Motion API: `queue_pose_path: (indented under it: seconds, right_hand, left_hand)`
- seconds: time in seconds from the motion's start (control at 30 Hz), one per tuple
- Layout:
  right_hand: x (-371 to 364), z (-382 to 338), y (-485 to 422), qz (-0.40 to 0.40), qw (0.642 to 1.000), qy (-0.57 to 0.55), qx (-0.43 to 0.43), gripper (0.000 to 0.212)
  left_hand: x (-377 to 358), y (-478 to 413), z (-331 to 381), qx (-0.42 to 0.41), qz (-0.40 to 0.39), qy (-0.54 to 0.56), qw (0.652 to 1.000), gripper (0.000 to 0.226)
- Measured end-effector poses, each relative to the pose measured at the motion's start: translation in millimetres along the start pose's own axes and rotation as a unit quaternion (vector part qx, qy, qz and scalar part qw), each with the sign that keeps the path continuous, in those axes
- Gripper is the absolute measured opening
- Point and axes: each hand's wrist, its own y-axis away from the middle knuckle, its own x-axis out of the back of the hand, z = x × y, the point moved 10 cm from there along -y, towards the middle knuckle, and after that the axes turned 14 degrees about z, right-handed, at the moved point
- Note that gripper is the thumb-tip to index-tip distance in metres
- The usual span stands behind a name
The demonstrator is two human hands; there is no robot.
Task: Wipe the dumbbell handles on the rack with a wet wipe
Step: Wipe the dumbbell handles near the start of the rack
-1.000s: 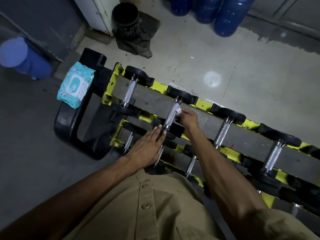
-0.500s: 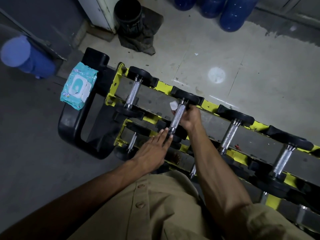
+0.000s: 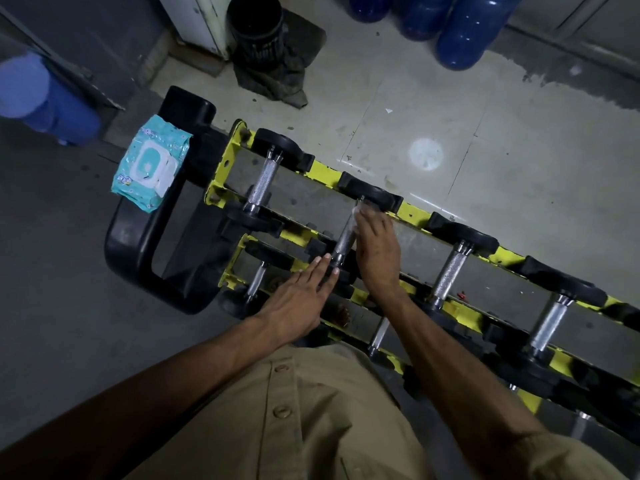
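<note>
Bracing dumbbell [image 3: 370, 194] with flat left hand [image 3: 298, 296]; pressing wipe [image 3: 358, 210] on handle [image 3: 343, 240] with right hand [image 3: 377, 247], cannot tell whether pinched; may slip loose.

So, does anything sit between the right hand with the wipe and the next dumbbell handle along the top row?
Nothing visible does. The right hand has the wet wipe at the far end of the second handle; only bare grey rack shelf lies between it and the next handle.
</note>
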Motion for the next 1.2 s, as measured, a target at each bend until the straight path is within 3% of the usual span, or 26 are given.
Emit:
queue_pose_path:
  seconds: [0.13, 0.3, 0.37, 0.47, 0.6, 0.63, 0.73, 0.8, 0.97, 1.03, 1.2]
  right_hand:
    - [-1.3, -15.7, -7.6, -0.085, 0.982, 0.08, 0.145, 0.055]
    - [8.5, -8.6, -39.7, -0.118, 0.977, 0.089, 0.152, 0.059]
    - [-10.7, -28.4, -20.0, -0.195, 0.957, 0.059, 0.208, 0.05]
    - [-28.5, -52.0, 8.0, -0.295, 0.898, 0.052, 0.324, 0.025]
    - [-13.7, -45.1, -29.5, -0.226, 0.925, 0.118, 0.281, 0.021]
    - [-16.4, -50.7, -25.1, -0.24, 0.919, 0.121, 0.288, 0.02]
    - [-29.8, -76.1, 3.8, -0.336, 0.861, 0.135, 0.357, 0.021]
    - [-38.4, -80.0, -2.1, -0.357, 0.829, 0.216, 0.373, 0.026]
    - [-53.1, -96.3, -6.1, -0.392, 0.784, 0.298, 0.378, 0.026]
    - [-49.0, -99.5, -2.0, -0.395, 0.804, 0.253, 0.365, 0.023]
    - [-14.4, -72.6, 6.7, -0.295, 0.926, 0.035, 0.235, 0.017]
  left_hand:
    - [0.1, -0.7, 1.4, 0.012, 0.002, 0.002, 1.0, 0.094]
    - [-1.4, -0.8, 4.5, 0.03, 0.013, 0.008, 0.999, 0.093]
    - [-3.4, 0.0, 4.9, 0.045, 0.02, 0.018, 0.999, 0.094]
    - [-7.3, 3.3, 6.4, 0.075, 0.019, 0.027, 0.997, 0.096]
    - [-12.6, 4.3, 11.1, 0.113, 0.011, 0.044, 0.993, 0.1]
    - [-12.8, 4.2, 12.1, 0.119, 0.013, 0.043, 0.992, 0.099]
    - [-12.0, 2.6, 15.0, 0.124, 0.024, 0.041, 0.991, 0.095]
    - [-13.5, 2.4, 15.0, 0.126, 0.027, 0.04, 0.991, 0.094]
    - [-16.2, 2.4, 13.6, 0.12, 0.022, 0.02, 0.992, 0.095]
    - [-15.8, 1.9, 13.1, 0.117, 0.022, 0.021, 0.993, 0.095]
    - [-15.6, 2.2, 10.7, 0.106, 0.014, 0.029, 0.994, 0.087]
